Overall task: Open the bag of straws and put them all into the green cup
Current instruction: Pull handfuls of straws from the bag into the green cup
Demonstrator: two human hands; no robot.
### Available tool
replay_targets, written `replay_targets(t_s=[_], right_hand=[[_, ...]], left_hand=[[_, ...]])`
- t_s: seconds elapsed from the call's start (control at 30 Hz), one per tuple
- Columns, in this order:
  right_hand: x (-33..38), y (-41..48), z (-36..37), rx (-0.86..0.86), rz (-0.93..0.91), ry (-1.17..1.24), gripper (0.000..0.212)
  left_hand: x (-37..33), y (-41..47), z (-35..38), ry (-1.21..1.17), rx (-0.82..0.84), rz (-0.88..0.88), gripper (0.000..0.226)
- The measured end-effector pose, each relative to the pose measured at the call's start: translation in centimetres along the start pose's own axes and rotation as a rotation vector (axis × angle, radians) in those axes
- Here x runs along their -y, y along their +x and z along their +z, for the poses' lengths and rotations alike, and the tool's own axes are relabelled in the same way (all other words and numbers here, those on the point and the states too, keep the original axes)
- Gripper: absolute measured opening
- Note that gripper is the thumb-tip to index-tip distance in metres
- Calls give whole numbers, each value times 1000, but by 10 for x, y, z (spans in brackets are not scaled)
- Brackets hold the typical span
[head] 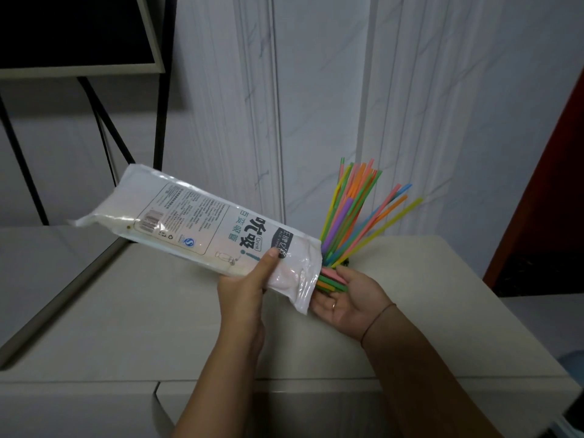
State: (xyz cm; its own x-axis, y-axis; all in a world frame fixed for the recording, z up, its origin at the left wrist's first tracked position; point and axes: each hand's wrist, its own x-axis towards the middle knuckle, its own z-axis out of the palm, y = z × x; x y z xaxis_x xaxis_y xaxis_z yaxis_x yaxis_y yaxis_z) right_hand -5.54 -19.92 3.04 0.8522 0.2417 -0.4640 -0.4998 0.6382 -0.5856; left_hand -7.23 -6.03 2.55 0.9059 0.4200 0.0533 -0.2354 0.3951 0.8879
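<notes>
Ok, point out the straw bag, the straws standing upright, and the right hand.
straw bag (202,222): head view, on the printed label mid-bag.
standing straws (346,210): head view, on the purple straw mid-bundle.
right hand (344,303): head view, on the upturned palm.
</notes>
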Motion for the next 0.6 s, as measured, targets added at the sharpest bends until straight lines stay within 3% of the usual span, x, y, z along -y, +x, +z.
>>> replay_targets(t_s=[0.13, 0.37, 0.6], right_hand=[[-3, -2, 5, -52, -202, -376, 15], [-2, -6, 9, -37, -517, -541, 8], [28, -22, -2, 24, -637, -641, 16]], left_hand=[[4, 4, -4, -134, -81, -102, 47], [10, 12, -8, -386, -133, -323, 26], [9, 26, -26, -595, -208, -450, 23]])
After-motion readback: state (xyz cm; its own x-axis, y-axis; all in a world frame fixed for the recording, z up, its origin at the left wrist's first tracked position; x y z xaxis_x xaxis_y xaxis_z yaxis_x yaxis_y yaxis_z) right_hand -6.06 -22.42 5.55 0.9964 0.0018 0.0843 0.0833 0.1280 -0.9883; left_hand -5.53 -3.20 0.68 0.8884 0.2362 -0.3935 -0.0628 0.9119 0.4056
